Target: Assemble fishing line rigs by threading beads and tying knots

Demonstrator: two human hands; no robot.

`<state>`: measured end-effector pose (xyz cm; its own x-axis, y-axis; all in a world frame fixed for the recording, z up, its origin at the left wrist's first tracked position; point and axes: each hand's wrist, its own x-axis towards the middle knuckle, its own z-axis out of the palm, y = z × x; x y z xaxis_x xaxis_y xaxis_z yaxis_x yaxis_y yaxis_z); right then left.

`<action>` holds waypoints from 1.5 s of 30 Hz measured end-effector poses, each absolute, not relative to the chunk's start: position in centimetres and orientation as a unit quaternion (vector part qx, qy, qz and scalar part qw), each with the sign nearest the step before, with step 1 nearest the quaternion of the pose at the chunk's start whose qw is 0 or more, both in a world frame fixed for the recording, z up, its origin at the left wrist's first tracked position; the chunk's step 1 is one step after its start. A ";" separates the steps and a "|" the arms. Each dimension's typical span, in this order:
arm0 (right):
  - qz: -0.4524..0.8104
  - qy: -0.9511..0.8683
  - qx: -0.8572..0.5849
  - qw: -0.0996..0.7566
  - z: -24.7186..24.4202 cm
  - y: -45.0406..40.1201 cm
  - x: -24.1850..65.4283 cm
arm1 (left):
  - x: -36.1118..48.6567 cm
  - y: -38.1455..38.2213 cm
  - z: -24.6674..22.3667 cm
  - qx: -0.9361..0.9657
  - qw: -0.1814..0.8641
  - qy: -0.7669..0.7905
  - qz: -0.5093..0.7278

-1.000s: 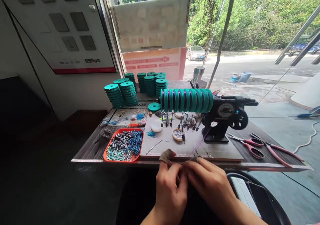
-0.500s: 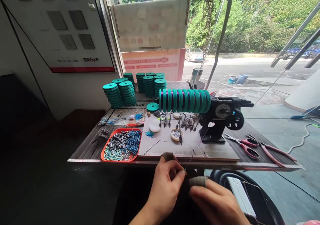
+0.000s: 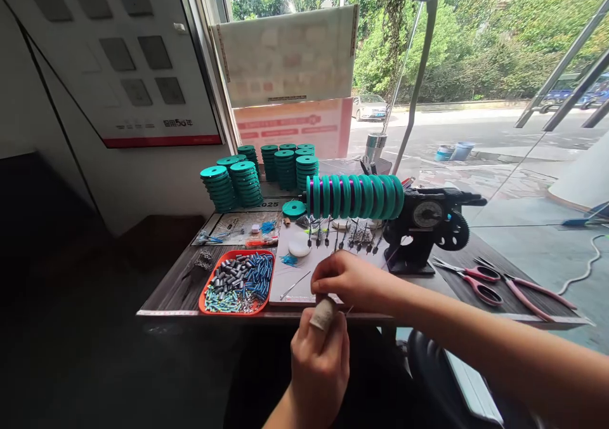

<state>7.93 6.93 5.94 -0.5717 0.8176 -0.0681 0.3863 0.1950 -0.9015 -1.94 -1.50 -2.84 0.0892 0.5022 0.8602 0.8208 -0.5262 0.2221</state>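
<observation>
- Pinching a fine line [image 3: 349, 310] between both hands, I keep my left hand [image 3: 320, 359] low at the worktop's [image 3: 166, 289] near edge, fingers curled shut, the forefinger capped with a cloth finger guard [image 3: 324, 315].
- My right hand [image 3: 352, 281] reaches across above the white board [image 3: 295, 270], fingertips closed; what they grip is too small to tell, though I judge it the same line.
- Doing this well, I judge, means holding the line taut and short between the two pinches, letting the guard take the rub, and keeping clear of the hooks hanging under the row of green spools [image 3: 354, 196] on the winding machine [image 3: 425, 223].
- Red tray [image 3: 204, 296], left of the board: loose grey and blue tubes [image 3: 240, 277], heaped, none spilled.
- Small dish on the board: hidden behind my right hand.
- Stacks of green spools [image 3: 247, 178] stand at the back; the scissors [image 3: 469, 277] and pliers [image 3: 528, 289] lie well apart on the right.
</observation>
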 end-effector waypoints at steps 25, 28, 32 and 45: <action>0.268 -0.759 -0.408 0.432 -3.1 -1.0 13.7 | -2.0 -0.8 0.3 -0.252 -0.745 -0.441 -0.432; 0.453 -0.676 -0.442 0.378 -2.9 -2.4 13.2 | -2.1 -1.1 0.7 -0.512 -0.547 -0.505 -0.428; 0.344 -0.758 -0.379 0.403 -0.4 -3.4 12.9 | -2.2 -1.5 -0.6 -0.741 -0.167 -0.498 -0.418; 0.376 -0.772 -0.397 0.323 5.7 5.2 9.8 | -2.7 -0.9 0.2 -0.584 -0.343 -0.514 -0.527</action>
<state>9.77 5.18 5.71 -0.4751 0.8568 0.2004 0.3706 0.4014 -0.8376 -2.73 -0.86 0.16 -0.0825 0.9611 0.2635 0.2394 -0.2375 0.9414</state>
